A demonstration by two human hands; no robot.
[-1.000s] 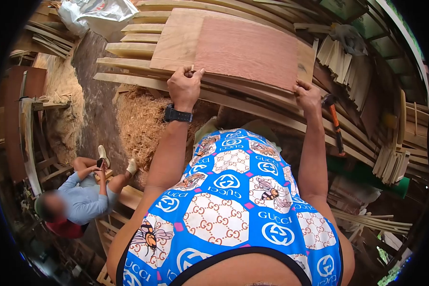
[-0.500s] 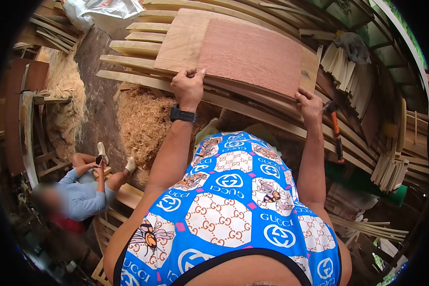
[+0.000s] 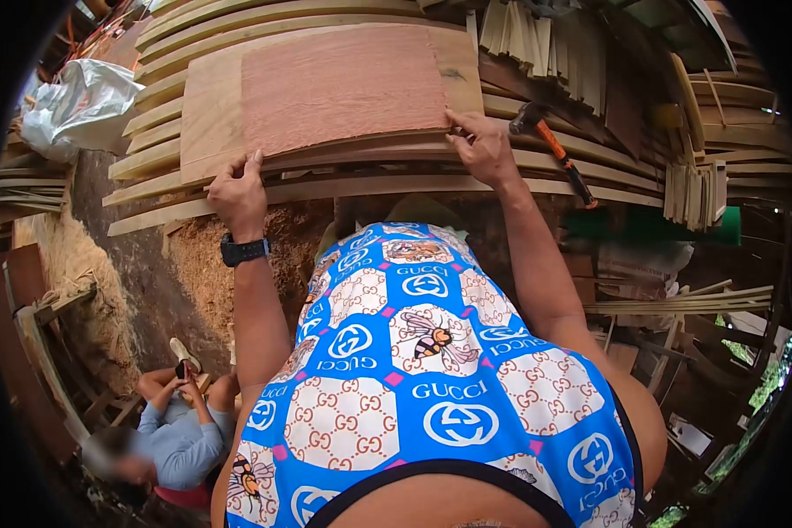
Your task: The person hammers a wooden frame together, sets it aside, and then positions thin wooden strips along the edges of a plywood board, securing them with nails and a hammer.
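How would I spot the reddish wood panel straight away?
Find the long, pale planks across the top. On them lies a tan board, and over it is the reddish wood panel, its near edge by the left hand and right hand. Its pinkish-red face sets it apart from the paler wood around it.

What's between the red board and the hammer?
The right hand, a strip of pale board and some wooden slats; the head view shows it.

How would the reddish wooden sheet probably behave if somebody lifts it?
The reddish sheet looks thin, so it is probably light for its size and may flex somewhat. Its broad, flat shape seems unlikely to roll, though it might slide on the paler board.
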